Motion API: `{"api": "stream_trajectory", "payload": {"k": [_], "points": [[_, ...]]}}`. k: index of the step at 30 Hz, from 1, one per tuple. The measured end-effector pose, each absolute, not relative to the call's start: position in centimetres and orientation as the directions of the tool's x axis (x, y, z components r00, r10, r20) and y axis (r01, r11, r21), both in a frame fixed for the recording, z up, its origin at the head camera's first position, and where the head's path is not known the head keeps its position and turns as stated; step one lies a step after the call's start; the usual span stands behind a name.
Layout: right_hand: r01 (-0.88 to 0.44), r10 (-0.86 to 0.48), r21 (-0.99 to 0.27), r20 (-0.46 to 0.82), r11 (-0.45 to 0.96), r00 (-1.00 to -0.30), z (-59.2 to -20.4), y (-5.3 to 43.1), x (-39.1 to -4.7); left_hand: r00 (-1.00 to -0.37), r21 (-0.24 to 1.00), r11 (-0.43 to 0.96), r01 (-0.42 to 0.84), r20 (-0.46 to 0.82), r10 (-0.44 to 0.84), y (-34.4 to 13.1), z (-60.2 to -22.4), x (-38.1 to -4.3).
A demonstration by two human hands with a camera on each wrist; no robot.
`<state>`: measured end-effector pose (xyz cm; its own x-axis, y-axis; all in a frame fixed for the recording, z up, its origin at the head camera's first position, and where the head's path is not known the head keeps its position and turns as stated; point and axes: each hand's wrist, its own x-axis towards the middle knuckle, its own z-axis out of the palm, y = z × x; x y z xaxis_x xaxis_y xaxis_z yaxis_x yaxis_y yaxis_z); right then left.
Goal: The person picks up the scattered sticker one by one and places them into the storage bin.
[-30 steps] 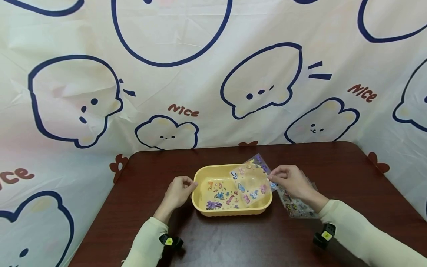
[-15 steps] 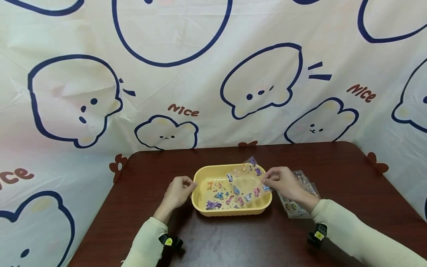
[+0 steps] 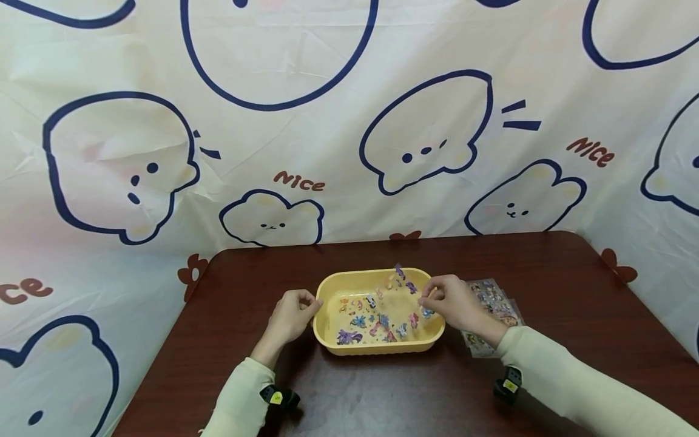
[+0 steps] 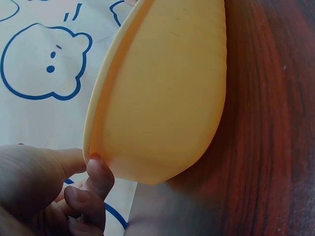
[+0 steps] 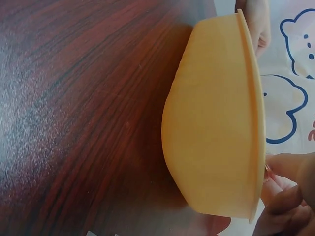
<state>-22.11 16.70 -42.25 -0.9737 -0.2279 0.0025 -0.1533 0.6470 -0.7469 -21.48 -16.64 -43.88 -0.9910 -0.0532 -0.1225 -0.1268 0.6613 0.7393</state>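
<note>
My left hand (image 3: 291,314) pinches the left rim of a yellow plastic basin (image 3: 377,349) between thumb and forefinger; the left wrist view shows this grip on the basin's edge (image 4: 91,113). Over the basin's right half, my right hand (image 3: 453,301) pinches the right edge of a clear sticker sheet (image 3: 401,306) printed with small colourful cartoon figures. The sheet slants across the basin, its top corner reaching past the far rim. More colourful stickers (image 3: 351,335) show inside the basin. In the right wrist view, the basin's wall hides most of the sheet.
A pile of clear packets or sheets with small prints (image 3: 494,303) lies on the dark wooden table (image 3: 377,394) right of the basin, partly under my right forearm. A white cloth with cartoon drawings (image 3: 338,139) hangs behind and beside the table.
My right hand has moved left with the sticker sheet, bringing it further over the basin. More of the pile at right shows. The left hand and basin have stayed put.
</note>
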Motion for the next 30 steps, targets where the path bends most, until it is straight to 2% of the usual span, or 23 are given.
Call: {"api": "stream_trajectory", "payload": {"k": [9, 20, 30], "points": [[-0.167, -0.207, -0.639, 0.013, 0.751, -0.978, -42.5, 15.9, -22.2, -0.992, 0.738, 0.664, -0.123, -0.113, -0.058, -16.7, -44.0, -21.5], [-0.214, -0.22, -0.573, 0.059, 0.791, -0.974, -42.6, 15.8, -21.8, -0.992, 0.743, 0.658, -0.124, -0.114, -0.058, -16.6, -44.1, -21.6], [-0.152, -0.18, -0.514, -0.005, 0.844, -0.984, -42.0, 15.4, -22.2, -0.991, 0.737, 0.664, -0.131, -0.121, -0.062, -16.6, -44.0, -21.5]]}}
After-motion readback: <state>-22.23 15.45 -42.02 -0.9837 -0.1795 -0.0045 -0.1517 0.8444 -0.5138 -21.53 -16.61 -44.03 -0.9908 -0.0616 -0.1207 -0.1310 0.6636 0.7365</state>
